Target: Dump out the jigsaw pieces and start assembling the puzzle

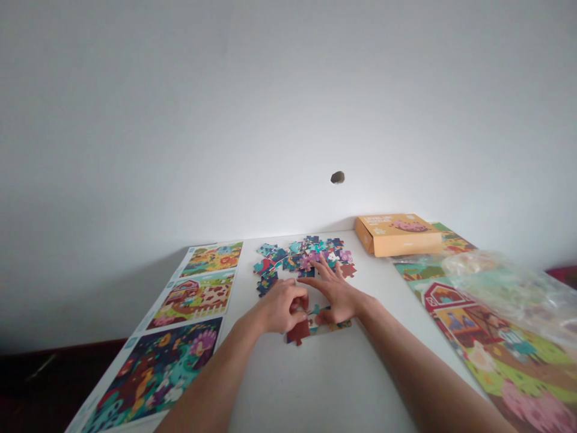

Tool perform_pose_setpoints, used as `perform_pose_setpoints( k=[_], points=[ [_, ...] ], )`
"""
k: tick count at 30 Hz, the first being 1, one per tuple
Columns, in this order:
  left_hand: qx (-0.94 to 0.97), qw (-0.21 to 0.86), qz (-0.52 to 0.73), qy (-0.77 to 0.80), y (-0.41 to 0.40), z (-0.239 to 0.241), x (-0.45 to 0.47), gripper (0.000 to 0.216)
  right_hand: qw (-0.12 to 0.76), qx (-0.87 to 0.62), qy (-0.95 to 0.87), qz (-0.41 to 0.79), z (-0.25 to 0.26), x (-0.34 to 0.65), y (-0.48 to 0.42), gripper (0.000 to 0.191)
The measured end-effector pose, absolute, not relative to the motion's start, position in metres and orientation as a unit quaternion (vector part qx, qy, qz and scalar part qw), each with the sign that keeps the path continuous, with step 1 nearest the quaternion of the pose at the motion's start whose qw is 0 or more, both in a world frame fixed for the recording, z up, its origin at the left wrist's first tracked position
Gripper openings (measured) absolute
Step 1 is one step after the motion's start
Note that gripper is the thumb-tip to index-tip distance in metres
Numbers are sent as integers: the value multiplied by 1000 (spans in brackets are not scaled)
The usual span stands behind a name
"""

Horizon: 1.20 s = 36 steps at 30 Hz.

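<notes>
Left hand (285, 305), curled, is resting at brown puzzle piece (298, 332), grip unclear; right hand (339, 294), spread, is seemingly steadying pieces (343, 325); pile (292, 263) is lying toward far edge of table (306, 385).

The left hand (280, 305) partly hid the brown piece (298, 332); its grip could not be told. The right hand (337, 296) covered some puzzle pieces (292, 262). Small print on the orange box (401, 234) was illegible. The picture's edges cut off the near right farm poster (532, 361) and the blurred plastic wrap (496, 288).
</notes>
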<state>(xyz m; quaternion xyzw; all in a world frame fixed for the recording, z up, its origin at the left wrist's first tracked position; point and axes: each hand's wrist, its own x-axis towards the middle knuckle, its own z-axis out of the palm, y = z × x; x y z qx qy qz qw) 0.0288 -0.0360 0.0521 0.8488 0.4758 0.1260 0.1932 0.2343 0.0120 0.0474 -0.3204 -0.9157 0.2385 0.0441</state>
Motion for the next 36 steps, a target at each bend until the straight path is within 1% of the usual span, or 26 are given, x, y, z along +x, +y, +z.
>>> perform_pose_setpoints(
  k=[2,5,11,13,17,28,30,34,36],
  points=[
    [850,190,133,473,-37,52,30,16,43,-319,-916,240,47,234,12,105],
    [852,188,143,467,-37,52,31,32,45,-319,-916,239,47,235,12,104],
    [853,190,137,466,-37,50,31,34,47,-318,-918,230,47,235,13,105],
    [851,191,141,468,-37,50,30,31,45,-317,-918,233,47,235,13,105],
    [849,195,154,467,-37,51,29,17,45,-318,-918,232,47,236,13,106],
    [844,174,192,470,-32,43,29,4,62,-338,-913,220,45,236,14,101],
    [850,177,184,461,-35,48,29,7,63,-341,-912,220,45,236,14,99],
    [864,193,149,441,-41,57,29,27,60,-340,-912,219,45,236,14,98],
    [862,194,139,448,-42,58,29,31,59,-342,-912,218,46,236,14,99]
  ],
)
